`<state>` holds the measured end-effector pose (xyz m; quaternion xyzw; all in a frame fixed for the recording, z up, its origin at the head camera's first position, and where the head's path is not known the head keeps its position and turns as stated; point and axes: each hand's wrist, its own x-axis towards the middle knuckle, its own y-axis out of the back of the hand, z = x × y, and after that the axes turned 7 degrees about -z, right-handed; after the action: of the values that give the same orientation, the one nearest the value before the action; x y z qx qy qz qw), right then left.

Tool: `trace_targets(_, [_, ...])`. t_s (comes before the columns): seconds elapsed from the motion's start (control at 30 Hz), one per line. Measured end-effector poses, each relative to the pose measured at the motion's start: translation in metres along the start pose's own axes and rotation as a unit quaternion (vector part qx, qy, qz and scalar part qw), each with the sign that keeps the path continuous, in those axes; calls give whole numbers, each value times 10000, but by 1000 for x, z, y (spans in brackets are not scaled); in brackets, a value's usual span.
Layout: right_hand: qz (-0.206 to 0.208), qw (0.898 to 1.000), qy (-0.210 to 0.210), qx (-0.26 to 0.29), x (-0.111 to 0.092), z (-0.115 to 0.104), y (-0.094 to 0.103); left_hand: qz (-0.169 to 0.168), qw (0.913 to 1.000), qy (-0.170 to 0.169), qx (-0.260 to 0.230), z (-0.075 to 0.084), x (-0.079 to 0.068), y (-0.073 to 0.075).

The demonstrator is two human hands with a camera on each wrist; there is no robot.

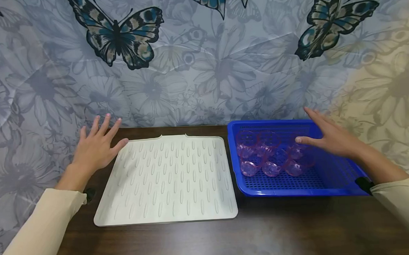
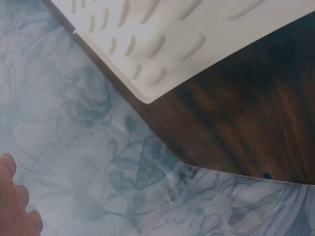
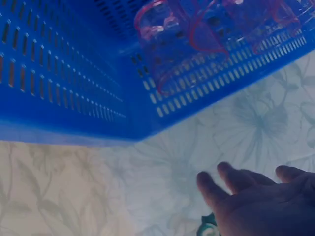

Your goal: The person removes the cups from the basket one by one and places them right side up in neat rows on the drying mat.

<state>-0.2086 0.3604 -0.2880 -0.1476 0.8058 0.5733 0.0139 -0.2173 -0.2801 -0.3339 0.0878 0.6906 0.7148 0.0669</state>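
Observation:
My left hand (image 1: 97, 147) is over the upper left corner of a white ridged drying tray (image 1: 169, 178), fingers spread and holding nothing. In the left wrist view, only fingertips of that hand (image 2: 17, 201) show at the lower left edge. Several transparent pink-tinted cups (image 1: 271, 168) stand grouped in the left part of a blue plastic basket (image 1: 340, 171). Above the basket's right half is my right hand (image 1: 333, 135), empty, thumb apart from its straight fingers. The right wrist view shows the hand (image 3: 266, 201) beside the basket's wall (image 3: 49, 64), with cups (image 3: 167, 49) inside.
A dark wooden table (image 1: 209, 239) carries both tray and basket, set side by side with a narrow gap. Directly behind its far edge hangs a blue-grey cloth (image 1: 219, 73) printed with flowers and butterflies.

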Motion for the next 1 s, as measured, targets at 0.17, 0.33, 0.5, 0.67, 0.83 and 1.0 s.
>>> trace_targets(0.17, [8, 9996, 278, 86, -8, 7, -4, -252, 9991, -354, 18, 4, -5, -11])
trace_targets(0.33, [46, 9990, 437, -71, -16, 14, -11, -552, 9959, -712, -48, 5, -10, -25])
trace_targets(0.5, [-83, 9985, 541, 31, -19, 19, -18, -846, 9920, -888, -313, 4, -17, -43])
trace_targets(0.67, [-127, 9988, 481, 6, -21, 24, -24, -1181, 9868, -851, -710, 3, -24, -59])
trace_targets(0.83, [-209, 9984, 529, -44, -21, 30, -30, -1305, 9841, -846, -855, 3, -29, -71])
trace_targets(1.0, [-332, 9975, 612, 105, -20, 34, -35, -1461, 9804, -848, -1009, 2, -33, -80])
